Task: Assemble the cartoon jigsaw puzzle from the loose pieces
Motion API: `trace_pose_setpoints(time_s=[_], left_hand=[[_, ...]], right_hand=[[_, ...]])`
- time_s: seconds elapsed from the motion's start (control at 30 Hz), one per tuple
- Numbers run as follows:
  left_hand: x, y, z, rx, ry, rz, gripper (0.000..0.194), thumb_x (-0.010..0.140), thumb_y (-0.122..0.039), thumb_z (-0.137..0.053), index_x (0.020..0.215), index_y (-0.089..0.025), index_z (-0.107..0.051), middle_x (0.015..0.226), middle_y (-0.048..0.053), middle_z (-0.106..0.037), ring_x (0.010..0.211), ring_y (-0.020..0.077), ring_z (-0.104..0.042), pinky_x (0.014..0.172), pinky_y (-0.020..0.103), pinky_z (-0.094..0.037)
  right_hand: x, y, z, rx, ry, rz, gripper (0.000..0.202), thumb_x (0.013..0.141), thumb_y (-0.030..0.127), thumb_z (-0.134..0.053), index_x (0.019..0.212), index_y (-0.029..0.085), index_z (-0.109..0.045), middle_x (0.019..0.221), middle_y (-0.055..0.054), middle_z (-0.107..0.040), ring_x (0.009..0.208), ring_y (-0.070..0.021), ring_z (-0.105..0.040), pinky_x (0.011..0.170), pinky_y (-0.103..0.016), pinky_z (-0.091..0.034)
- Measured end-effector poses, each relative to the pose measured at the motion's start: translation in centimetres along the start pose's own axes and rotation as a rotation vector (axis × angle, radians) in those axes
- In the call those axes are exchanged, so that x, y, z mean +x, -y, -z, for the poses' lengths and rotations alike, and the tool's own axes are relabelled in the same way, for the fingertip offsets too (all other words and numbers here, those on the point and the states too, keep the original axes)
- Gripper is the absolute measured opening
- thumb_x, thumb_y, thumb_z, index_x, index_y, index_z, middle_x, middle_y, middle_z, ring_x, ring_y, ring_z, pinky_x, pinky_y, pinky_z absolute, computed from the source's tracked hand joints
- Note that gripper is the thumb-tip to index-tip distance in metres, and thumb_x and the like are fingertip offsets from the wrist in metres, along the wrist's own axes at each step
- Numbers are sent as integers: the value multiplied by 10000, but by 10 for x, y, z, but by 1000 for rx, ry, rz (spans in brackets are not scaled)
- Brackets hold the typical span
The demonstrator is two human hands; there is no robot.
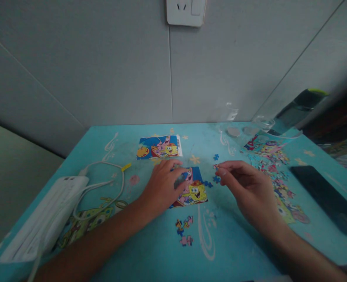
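My left hand [163, 184] rests at the left side of a partly assembled jigsaw puzzle [196, 194], partly covering it. Its thumb and fingers are apart, and I see nothing held in them. Between the thumb and fingertips of my right hand [246, 186] is a small puzzle piece [216, 167], just right of the puzzle. Close to that hand lie loose blue pieces [216, 157], one of them under the fingertips. Below the puzzle sit several pink and multicoloured pieces [186, 240]. A printed picture card [161, 147] with cartoon figures lies behind the puzzle.
A heap of loose pieces [271, 166] spreads along the right, beside a dark phone-like slab [326, 197]. Clear containers [264, 123] and a dark bottle [301, 107] stand at the back right. On the left are a white power strip [48, 215] and a looped cable [123, 182].
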State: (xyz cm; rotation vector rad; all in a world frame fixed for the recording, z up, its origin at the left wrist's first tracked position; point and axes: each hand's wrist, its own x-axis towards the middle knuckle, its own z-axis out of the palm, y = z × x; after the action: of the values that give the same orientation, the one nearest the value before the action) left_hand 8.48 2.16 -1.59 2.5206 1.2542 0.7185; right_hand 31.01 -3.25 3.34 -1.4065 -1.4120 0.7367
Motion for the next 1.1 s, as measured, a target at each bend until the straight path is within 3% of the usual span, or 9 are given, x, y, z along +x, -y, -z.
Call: trace_pose_setpoints(time_s=[0.23,0.57,0.73,0.9,1.1], left_hand=[[-5,3,-4,45,5,56,260,894,-381,-666,1134,-287,-697,1286,62,-562,1237,298,-487,1024,519,-382],[-4,5,-3,40,19,54,307,899,-378,-668,1187,-274,-669,1234,48,-595,1175,259,-525,1010,479,-391],[-11,3,8,105,30,-74,223,979,-293,-553,1160,-243,-674,1251,54,-615,1181,252,-519,1010,469,-372],[-16,2,12,163,116,-221,265,985,-228,-525,1222,-234,-643,1310,48,-626,1215,271,-513,1014,498,-331],[-15,2,10,176,148,-254,265,979,-235,-528,1215,-215,-649,1293,44,-651,1181,266,-544,997,502,-326]], right_hand=[[-11,2,-1,-91,26,73,63,892,343,-687,949,336,-714,931,-42,-729,851,-264,-663,732,-435,-541],[-11,6,-4,-138,55,140,80,904,208,-671,947,267,-704,871,24,-717,781,-141,-637,726,-275,-512],[-11,8,-5,-150,56,151,93,903,189,-670,948,264,-703,872,30,-720,784,-131,-637,726,-252,-509],[-10,5,-4,-175,63,163,102,901,186,-667,957,264,-704,875,27,-724,780,-135,-638,710,-247,-515],[-9,3,-5,-199,75,166,98,898,188,-667,952,261,-704,883,22,-727,783,-136,-647,709,-240,-527]])
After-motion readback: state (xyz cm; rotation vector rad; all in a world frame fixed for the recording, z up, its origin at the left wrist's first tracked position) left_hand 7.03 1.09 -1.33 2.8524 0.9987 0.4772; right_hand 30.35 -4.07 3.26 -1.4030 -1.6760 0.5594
